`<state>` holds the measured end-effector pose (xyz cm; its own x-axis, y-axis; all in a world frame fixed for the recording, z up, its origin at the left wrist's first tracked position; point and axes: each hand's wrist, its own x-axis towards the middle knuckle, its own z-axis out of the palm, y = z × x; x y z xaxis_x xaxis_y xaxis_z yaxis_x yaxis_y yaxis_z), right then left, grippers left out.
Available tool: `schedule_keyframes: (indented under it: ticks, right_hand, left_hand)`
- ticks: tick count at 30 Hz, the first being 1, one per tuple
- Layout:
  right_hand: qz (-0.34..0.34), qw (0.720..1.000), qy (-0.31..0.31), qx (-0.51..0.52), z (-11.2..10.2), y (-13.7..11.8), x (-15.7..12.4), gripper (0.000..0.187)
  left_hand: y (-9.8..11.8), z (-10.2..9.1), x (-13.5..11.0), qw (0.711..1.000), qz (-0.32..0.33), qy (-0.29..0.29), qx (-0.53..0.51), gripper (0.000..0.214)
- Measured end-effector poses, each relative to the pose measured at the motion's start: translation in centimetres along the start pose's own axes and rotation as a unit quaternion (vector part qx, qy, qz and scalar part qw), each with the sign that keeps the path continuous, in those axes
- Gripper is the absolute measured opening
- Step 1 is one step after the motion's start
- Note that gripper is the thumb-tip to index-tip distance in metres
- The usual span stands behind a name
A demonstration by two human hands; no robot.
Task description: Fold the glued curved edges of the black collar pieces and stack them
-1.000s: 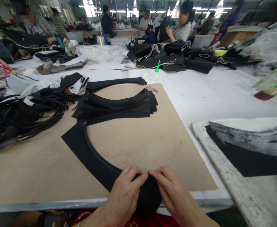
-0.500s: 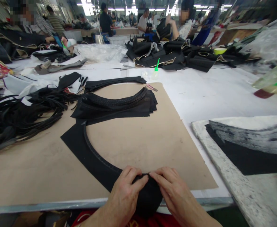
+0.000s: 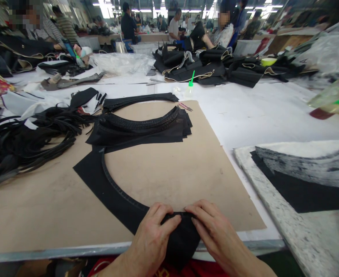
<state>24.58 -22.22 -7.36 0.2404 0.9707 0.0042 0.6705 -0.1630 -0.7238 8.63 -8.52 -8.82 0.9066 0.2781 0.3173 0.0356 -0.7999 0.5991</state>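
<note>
A curved black fabric piece (image 3: 108,196) lies on brown paper (image 3: 169,169), its inner edge folded into a narrow band. Its near end hangs over the table edge toward me. My left hand (image 3: 158,227) grips that folded edge, thumb and fingers pressed on it. Just to the right, my right hand (image 3: 212,227) pinches the same edge, with a short stretch of fold showing between the hands. Beyond lies a stack of similar black pieces (image 3: 140,130) with curved edges. The undersides of both hands' fingers are partly hidden.
Black strips (image 3: 27,146) are heaped at left. Small red-handled snippers (image 3: 185,106) and a green-tipped bottle (image 3: 190,86) stand beyond the stack. At right, a white-smeared board (image 3: 267,192) carries a black piece. Other people work across the table behind black fabric piles (image 3: 201,65).
My right hand has shifted slightly right along the folded edge, and its thumb has moved away from my left thumb. My left hand stays in place.
</note>
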Motion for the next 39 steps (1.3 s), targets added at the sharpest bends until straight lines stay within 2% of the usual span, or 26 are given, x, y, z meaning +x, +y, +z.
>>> schedule_keyframes:
  ticks: [4, 9, 19, 32, 39]
  right_hand:
    - [-0.012, 0.999, -0.007, -0.039, -0.1, -0.1, 0.0, 0.028]
    - [-0.032, 0.994, 0.018, -0.101, 0.0, -0.4, 0.3, 0.016]
    - [-0.118, 0.967, 0.043, -0.221, 0.6, -0.6, 1.1, 0.02]
    - [-0.208, 0.937, 0.083, -0.269, 0.8, 0.0, 1.0, 0.024]
    - [-0.21, 0.939, 0.079, -0.26, 0.8, 0.1, 0.6, 0.026]
  left_hand:
    - [0.0, 0.1, 0.1, 1.0, -0.008, -0.004, 0.009, 0.033]
    - [0.1, 0.1, 0.1, 1.0, -0.003, -0.011, 0.019, 0.036]
    - [0.1, 0.1, 0.0, 0.999, -0.014, -0.029, 0.024, 0.039]
    - [0.1, 0.3, -0.2, 0.999, -0.02, -0.033, 0.021, 0.035]
    - [0.1, 0.2, -0.1, 0.999, -0.012, -0.037, 0.028, 0.036]
